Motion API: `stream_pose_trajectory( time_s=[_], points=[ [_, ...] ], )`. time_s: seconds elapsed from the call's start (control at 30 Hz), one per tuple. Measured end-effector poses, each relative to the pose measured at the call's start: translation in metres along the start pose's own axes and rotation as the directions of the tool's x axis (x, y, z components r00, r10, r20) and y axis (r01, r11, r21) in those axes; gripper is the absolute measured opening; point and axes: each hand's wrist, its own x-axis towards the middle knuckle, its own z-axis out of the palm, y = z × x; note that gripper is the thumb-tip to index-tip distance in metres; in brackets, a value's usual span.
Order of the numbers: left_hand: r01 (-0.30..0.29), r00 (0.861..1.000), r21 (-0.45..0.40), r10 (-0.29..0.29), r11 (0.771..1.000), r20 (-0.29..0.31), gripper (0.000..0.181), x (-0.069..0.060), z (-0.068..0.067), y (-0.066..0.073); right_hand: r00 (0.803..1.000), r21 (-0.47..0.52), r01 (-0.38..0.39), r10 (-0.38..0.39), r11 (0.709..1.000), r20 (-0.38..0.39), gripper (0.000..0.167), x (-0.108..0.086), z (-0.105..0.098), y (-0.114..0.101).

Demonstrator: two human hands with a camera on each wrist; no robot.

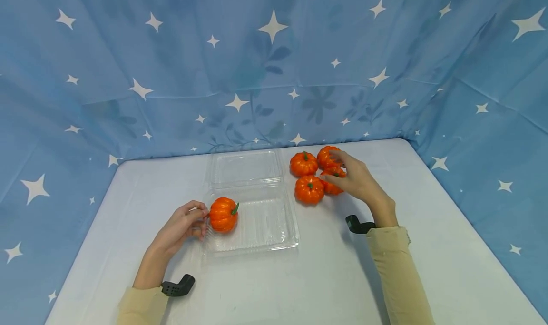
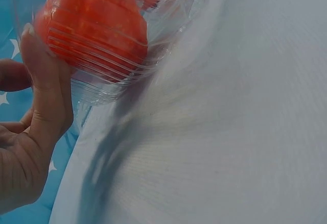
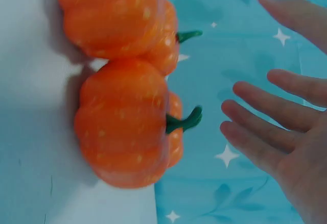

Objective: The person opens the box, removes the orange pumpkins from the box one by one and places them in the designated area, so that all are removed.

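A clear plastic clamshell container (image 1: 261, 232) lies with its lid folded back, and one orange toy pumpkin (image 1: 223, 214) sits in its left part. My left hand (image 1: 185, 225) holds the container's left edge, its thumb (image 2: 43, 76) against the ribbed wall in the left wrist view. Over a cluster of several toy pumpkins hovers my right hand (image 1: 357, 177), fingers spread. Under it, a pumpkin (image 1: 331, 186) is partly covered in the head view. The right wrist view shows a near pumpkin (image 3: 122, 124) with a green stem, apart from the fingers.
The lid (image 1: 246, 168) lies flat behind the container. Left in the cluster stand two pumpkins, a rear one (image 1: 303, 164) and a front one (image 1: 309, 190). A white-covered table (image 1: 334, 277) meets a blue star-patterned curtain (image 1: 274, 68) at the back.
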Motion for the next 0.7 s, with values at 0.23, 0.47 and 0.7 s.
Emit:
stream_pose_trajectory(
  time_s=[0.23, 0.47, 0.7],
  points=[
    [-0.001, 1.000, 0.009, 0.001, 1.000, -0.021, 0.019, -0.001, 0.000, 0.001, 0.994, 0.082, 0.111, -0.109, 0.990, -0.027, 0.069, -0.001, 0.006, -0.012],
    [0.021, 0.999, 0.032, -0.020, 0.999, -0.029, 0.026, 0.001, 0.004, 0.001, 0.983, 0.065, 0.180, -0.181, 0.981, 0.011, 0.070, -0.005, 0.016, -0.027],
    [0.014, 0.999, 0.041, -0.012, 0.999, -0.043, 0.022, -0.001, 0.002, 0.003, 0.961, 0.030, 0.249, -0.251, 0.968, 0.114, 0.066, 0.001, 0.022, -0.049]
  ],
)
